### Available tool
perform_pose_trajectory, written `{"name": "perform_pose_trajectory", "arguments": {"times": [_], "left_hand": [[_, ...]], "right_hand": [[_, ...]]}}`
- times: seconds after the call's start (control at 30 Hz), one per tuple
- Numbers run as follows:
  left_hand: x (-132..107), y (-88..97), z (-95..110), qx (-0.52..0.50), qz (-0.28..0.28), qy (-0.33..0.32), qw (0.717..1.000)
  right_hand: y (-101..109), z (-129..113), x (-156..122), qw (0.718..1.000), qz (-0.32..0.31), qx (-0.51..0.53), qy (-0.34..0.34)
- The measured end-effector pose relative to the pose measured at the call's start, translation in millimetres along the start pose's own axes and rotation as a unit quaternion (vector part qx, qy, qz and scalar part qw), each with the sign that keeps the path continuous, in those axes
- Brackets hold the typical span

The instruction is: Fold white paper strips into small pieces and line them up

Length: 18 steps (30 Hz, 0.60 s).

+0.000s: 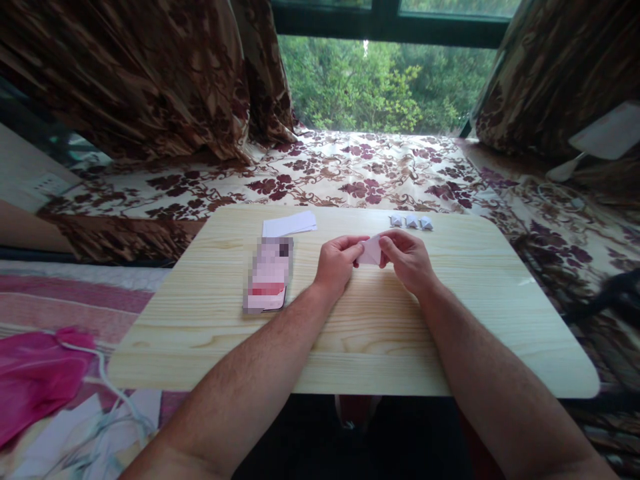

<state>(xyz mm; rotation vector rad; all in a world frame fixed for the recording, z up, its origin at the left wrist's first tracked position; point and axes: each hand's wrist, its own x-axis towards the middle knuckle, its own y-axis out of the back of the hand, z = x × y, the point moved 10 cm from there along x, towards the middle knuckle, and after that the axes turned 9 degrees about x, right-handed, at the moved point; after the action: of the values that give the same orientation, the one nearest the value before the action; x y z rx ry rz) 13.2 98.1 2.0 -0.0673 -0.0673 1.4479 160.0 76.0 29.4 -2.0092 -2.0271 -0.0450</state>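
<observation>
Between my two hands is a small piece of folded white paper (371, 251), raised a little over the wooden table. My left hand (340, 261) pinches its left edge between thumb and fingers. On the other side, my right hand (407, 257) grips the right edge the same way. Three small folded paper pieces (411, 222) with pointed tops sit in a row just beyond my right hand. A stack of white paper strips (289, 224) lies at the far left of the table. Nearer to me is a phone (270, 275), its screen blurred out.
The light wooden table (380, 363) has rounded corners. Behind it a floral cloth (365, 167) covers the window ledge, with curtains (200, 80) at both sides. At the left lie a pink cloth (43, 370), a white cable (103, 363) and loose papers (63, 433).
</observation>
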Motion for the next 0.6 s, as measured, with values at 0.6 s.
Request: {"name": "perform_pose_trajectory", "arguments": {"times": [0.6], "left_hand": [[-5.7, -6.2, 9.1, 0.051, -0.017, -0.044, 0.998]], "right_hand": [[9.2, 11.2, 3.0, 0.998, 0.036, 0.022, -0.039]]}}
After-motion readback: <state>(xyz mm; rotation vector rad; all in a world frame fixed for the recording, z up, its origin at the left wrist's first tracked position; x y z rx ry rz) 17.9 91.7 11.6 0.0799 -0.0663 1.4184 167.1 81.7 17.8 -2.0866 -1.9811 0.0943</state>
